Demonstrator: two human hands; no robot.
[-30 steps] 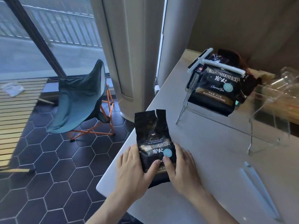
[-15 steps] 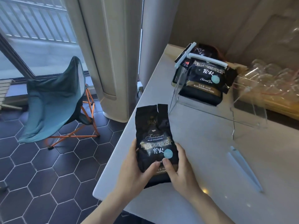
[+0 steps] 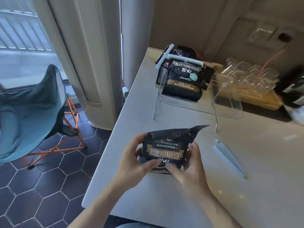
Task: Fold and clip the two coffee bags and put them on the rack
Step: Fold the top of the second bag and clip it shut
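Held bag: a black, glossy, crinkled coffee bag (image 3: 166, 150) is sitting between both hands above the near part of the table, its top creased over with one torn corner sticking up toward the right.
Left hand (image 3: 131, 163): it is cupping the bag's left side, fingers curling round the edge, thumb pressing on the lower front.
Right hand (image 3: 189, 168): it is gripping the bag's right side, thumb pressing the lower front just beside the other thumb, fingers wrapping behind and mostly hidden.
Table (image 3: 148, 195): a pale, smooth, matte top is catching small glints; its left edge is running diagonally past the hands, with its near corner below the left forearm.
Loose clip (image 3: 229, 157): a long, slim, pale blue plastic bar is lying flat on the table right of the hands, apart from them.
Rack (image 3: 227, 111): a clear acrylic stand with thin bent legs is standing farther back, well apart from the held bag.
Clipped bag (image 3: 184, 79): a second black bag is resting on the rack's left part, a white bar clip (image 3: 185, 60) closing its folded top.
Open room: bare tabletop is lying between hands and rack; the rack's right part is looking unoccupied.
Floor side: a teal fabric folding chair (image 3: 32, 102) with orange legs is standing on dark hexagonal tiles (image 3: 49, 186) left of the table.
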